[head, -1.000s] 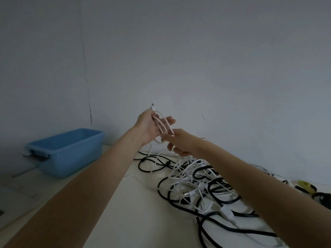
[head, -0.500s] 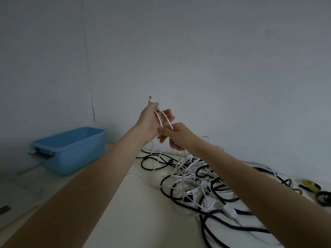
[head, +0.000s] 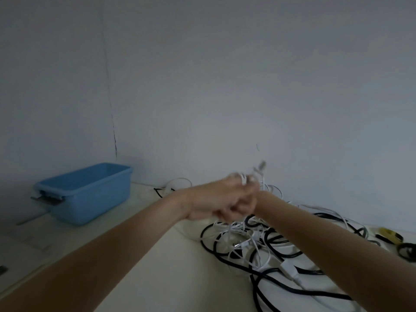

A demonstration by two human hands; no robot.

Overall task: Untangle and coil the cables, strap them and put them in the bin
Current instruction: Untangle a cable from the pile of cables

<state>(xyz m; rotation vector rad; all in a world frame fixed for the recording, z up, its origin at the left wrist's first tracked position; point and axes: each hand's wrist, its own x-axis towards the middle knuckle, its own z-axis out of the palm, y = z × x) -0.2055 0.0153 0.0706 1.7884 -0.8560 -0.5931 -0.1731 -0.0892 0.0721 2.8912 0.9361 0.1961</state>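
Both hands meet above the table, blurred by motion. My left hand is curled round loops of a thin white cable, whose plug end sticks up behind the fingers. My right hand is pressed against the left, fingers curled, and partly hidden by it; it seems to hold the same cable. Below them a tangle of black and white cables lies on the white table. The blue bin stands at the far left by the wall.
Yellow and black straps lie at the right edge near the wall. A further black and white cable end lies between the bin and the hands. The wall rises close behind the table.
Both hands have dropped lower and moved right, closing together over the white cable. The plug end now points up to the right of the hands instead of above the left thumb.
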